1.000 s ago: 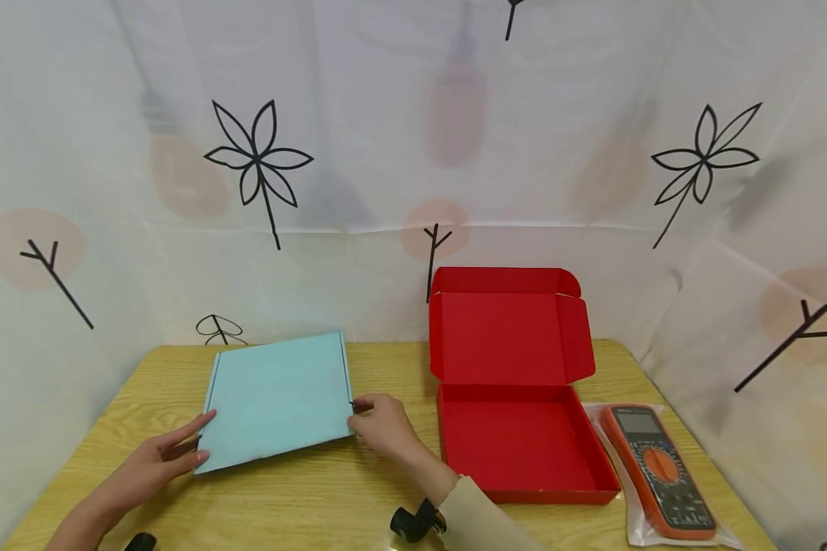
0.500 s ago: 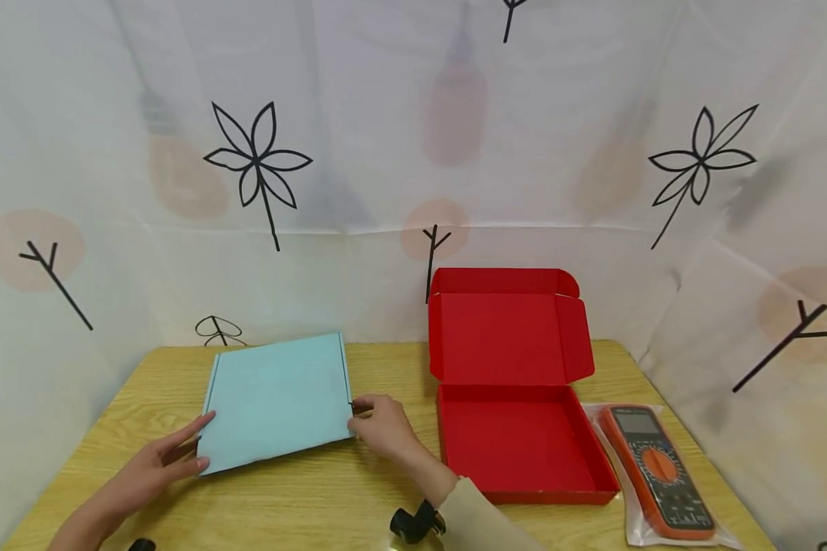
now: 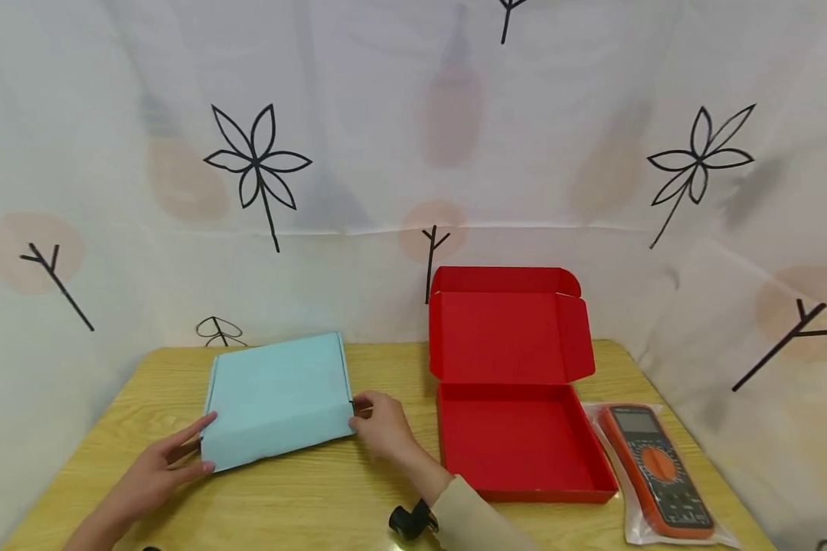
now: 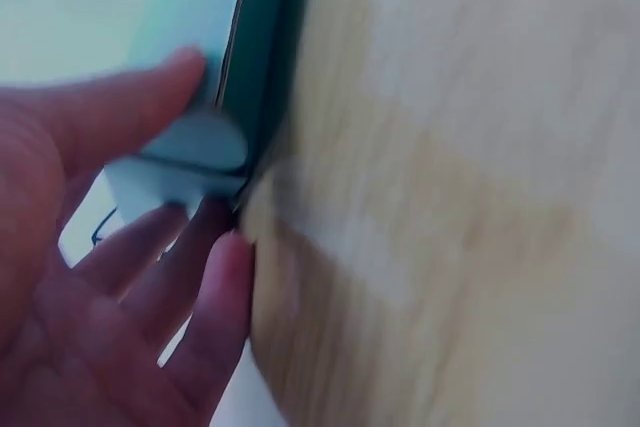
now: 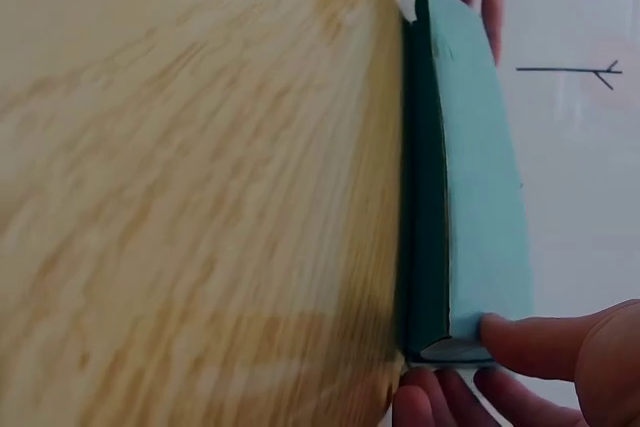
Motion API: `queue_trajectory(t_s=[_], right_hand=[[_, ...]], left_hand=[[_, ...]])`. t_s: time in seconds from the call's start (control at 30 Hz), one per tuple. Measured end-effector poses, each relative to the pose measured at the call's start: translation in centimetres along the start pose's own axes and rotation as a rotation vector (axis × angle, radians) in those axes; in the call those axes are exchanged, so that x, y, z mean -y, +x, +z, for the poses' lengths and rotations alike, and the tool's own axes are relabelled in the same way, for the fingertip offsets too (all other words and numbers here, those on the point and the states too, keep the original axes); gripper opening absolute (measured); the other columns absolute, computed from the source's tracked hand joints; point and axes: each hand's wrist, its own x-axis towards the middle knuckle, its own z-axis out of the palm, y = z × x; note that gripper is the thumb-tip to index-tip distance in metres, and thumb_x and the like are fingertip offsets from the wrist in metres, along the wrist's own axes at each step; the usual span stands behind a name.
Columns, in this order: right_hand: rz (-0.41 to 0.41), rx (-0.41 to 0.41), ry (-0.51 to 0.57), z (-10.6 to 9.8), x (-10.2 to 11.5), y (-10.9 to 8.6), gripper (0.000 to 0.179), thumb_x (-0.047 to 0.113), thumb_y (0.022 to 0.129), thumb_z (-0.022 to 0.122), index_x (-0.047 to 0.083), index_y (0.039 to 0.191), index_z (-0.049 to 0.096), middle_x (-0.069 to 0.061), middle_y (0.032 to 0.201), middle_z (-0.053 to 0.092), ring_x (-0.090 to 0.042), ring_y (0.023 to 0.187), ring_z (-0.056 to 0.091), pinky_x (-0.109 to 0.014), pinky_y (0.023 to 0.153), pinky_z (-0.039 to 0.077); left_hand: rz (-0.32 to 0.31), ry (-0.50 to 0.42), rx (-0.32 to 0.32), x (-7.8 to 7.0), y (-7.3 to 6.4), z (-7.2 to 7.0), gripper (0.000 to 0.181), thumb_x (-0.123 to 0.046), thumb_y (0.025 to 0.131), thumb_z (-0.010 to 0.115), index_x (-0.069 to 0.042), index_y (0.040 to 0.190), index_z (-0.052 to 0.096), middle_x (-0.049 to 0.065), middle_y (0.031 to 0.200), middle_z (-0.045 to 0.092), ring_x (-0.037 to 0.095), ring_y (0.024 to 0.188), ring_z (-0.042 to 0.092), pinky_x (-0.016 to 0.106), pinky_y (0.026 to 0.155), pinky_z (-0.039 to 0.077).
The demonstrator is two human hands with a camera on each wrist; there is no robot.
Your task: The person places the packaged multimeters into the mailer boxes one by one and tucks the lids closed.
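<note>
A light blue cardboard mailer box [image 3: 276, 383] lies at the left of the table, its lid down. Along the near side, its front flap [image 3: 276, 438] bends downward, and in the right wrist view a dark gap runs beneath the flap's edge. My left hand [image 3: 145, 474] holds the near left corner; in the left wrist view the thumb [image 4: 150, 102] presses on the flap and the other fingers lie against the box's side. At the near right corner my right hand [image 3: 386, 428] pinches the flap, thumb [image 5: 540, 347] on its face and fingers curled behind.
A red cardboard box [image 3: 524, 444] stands with its lid raised, right of the blue one. Beside it lies an orange-and-black multimeter [image 3: 658, 471] in a clear plastic bag. A patterned white cloth [image 3: 358, 168] hangs behind the wooden table [image 3: 303, 505].
The blue box's front flap has tilted down, and a crease now shows across the lid's near part. My left hand has shifted slightly right with the corner; the right hand stays nearly still.
</note>
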Motion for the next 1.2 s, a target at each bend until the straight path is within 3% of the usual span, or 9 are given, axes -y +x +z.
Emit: queue_trajectory(t_s=[0.17,0.27,0.47,0.53,0.73,0.87,1.0,1.1,1.2], right_hand=[[-0.014,-0.025,-0.040,0.3,-0.3,0.1,0.029,0.000,0.087,0.073,0.000,0.116,0.066,-0.011,0.106,0.067,-0.023,0.093,0.066,-0.038,0.082,0.056],[-0.026,-0.029,-0.046,0.4,-0.3,0.1,0.041,0.000,0.088,0.072,-0.001,0.127,0.061,-0.014,0.117,0.065,-0.028,0.102,0.065,-0.042,0.087,0.054],[-0.071,-0.039,-0.060,0.8,0.0,0.1,0.059,-0.005,0.086,0.067,0.004,0.143,0.052,-0.017,0.138,0.054,-0.033,0.121,0.055,-0.048,0.097,0.047],[-0.099,-0.017,-0.069,0.9,0.1,0.2,0.061,-0.006,0.085,0.067,0.004,0.144,0.052,-0.019,0.143,0.050,-0.036,0.128,0.050,-0.050,0.101,0.044],[-0.092,0.063,-0.109,1.4,0.1,0.5,0.066,-0.007,0.085,0.069,0.007,0.146,0.051,-0.027,0.153,0.034,-0.044,0.140,0.034,-0.053,0.107,0.038],[-0.074,0.092,-0.125,1.6,-0.1,0.7,0.070,-0.008,0.084,0.070,0.011,0.148,0.049,-0.025,0.156,0.031,-0.043,0.141,0.033,-0.051,0.106,0.040],[-0.081,0.109,-0.134,1.7,-0.3,1.0,0.070,-0.009,0.084,0.070,0.014,0.147,0.051,-0.021,0.156,0.033,-0.041,0.140,0.035,-0.048,0.104,0.043],[-0.078,0.105,-0.119,1.7,-0.3,1.2,0.069,-0.008,0.084,0.072,0.016,0.146,0.054,-0.019,0.155,0.037,-0.039,0.139,0.038,-0.045,0.103,0.045],[-0.078,0.094,-0.097,1.7,-0.3,1.3,0.068,-0.009,0.083,0.074,0.015,0.144,0.055,-0.020,0.153,0.039,-0.037,0.138,0.040,-0.041,0.100,0.048]], left_hand=[[-0.036,0.028,-0.036,-0.7,0.1,0.5,0.075,-0.024,0.086,0.079,-0.010,0.151,0.045,0.031,0.149,0.038,0.046,0.122,0.054,0.017,0.082,0.049],[-0.045,0.091,-0.052,-0.8,0.0,0.4,0.075,-0.025,0.085,0.081,-0.011,0.150,0.047,0.030,0.148,0.041,0.044,0.119,0.057,0.017,0.081,0.049],[0.044,0.149,-0.066,-0.4,0.3,0.1,0.075,-0.020,0.083,0.081,-0.004,0.148,0.047,0.028,0.153,0.034,0.043,0.115,0.058,0.024,0.079,0.055],[0.073,0.147,-0.066,-0.3,0.5,0.1,0.077,-0.020,0.083,0.082,-0.003,0.149,0.045,0.028,0.155,0.030,0.039,0.119,0.055,0.025,0.078,0.056],[0.191,0.143,-0.040,0.1,1.3,0.0,0.079,-0.020,0.083,0.081,-0.008,0.151,0.044,0.015,0.164,0.016,0.001,0.137,0.027,0.020,0.083,0.051],[0.252,0.120,-0.027,0.4,1.3,0.2,0.078,-0.018,0.081,0.082,-0.006,0.149,0.046,0.005,0.167,0.009,-0.017,0.130,0.018,0.017,0.084,0.050],[0.183,0.095,-0.008,0.0,1.4,0.2,0.081,-0.018,0.080,0.083,-0.003,0.149,0.045,0.012,0.166,0.007,0.014,0.144,0.024,0.019,0.081,0.053],[0.085,0.136,-0.003,-0.5,1.6,0.1,0.083,-0.024,0.079,0.084,-0.004,0.150,0.044,0.026,0.161,0.016,0.052,0.135,0.033,0.037,0.087,0.055],[0.021,0.206,-0.018,-1.0,1.5,0.0,0.084,-0.032,0.078,0.084,-0.006,0.149,0.046,0.038,0.149,0.030,0.058,0.128,0.040,0.058,0.095,0.047]])
